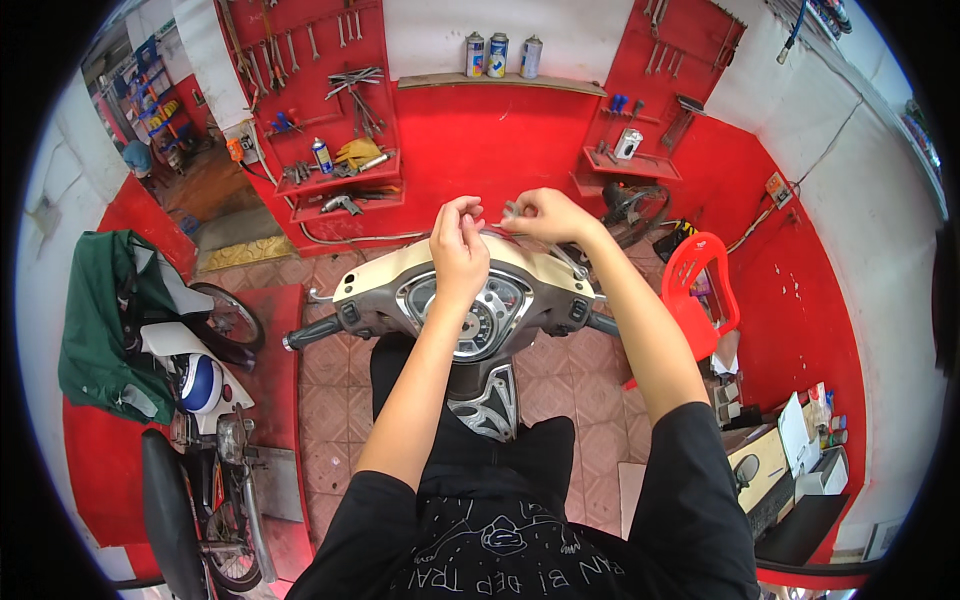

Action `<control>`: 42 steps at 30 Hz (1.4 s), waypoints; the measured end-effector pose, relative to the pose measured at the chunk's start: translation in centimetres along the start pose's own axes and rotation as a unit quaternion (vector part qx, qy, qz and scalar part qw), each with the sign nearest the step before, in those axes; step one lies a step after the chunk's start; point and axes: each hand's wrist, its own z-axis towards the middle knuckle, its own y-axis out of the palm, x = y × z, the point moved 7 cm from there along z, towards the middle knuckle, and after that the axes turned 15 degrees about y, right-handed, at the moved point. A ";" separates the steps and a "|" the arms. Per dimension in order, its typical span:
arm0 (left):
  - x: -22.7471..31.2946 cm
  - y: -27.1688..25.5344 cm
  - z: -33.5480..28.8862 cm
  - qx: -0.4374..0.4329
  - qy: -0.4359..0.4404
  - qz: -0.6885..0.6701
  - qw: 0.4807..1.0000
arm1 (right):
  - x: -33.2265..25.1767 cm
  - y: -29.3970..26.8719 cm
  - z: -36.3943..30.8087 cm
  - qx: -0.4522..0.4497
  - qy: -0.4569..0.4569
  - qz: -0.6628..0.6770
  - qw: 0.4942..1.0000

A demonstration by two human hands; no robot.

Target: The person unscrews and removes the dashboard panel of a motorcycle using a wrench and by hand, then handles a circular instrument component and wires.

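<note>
Both my hands are raised over the front of a cream-and-grey scooter (545, 268), above its handlebar cover. My left hand (460, 248) has its fingers curled in toward the palm; whatever they hold, if anything, is hidden. Close by on the right, my right hand (548, 216) pinches a small greyish piece (513, 209) between thumb and fingertips, too small to name. A short gap separates the two hands. Below them sits the round instrument cluster (478, 328), partly covered by my left forearm. The left grip (315, 332) and right grip (602, 323) are untouched.
Left, a partly stripped motorbike (215, 460) and a green cover (105, 330) occupy a red platform. A red plastic chair (697, 290) stands right, near a cluttered desk (765, 470). Ahead, wrenches (290, 50) hang above shelves holding a drill (342, 204); spray cans (497, 56) line a ledge.
</note>
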 end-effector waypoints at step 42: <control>5.8 -3.0 -2.6 -0.018 -0.012 0.027 0.999 | -2.9 1.9 -7.5 0.157 -0.144 0.013 0.977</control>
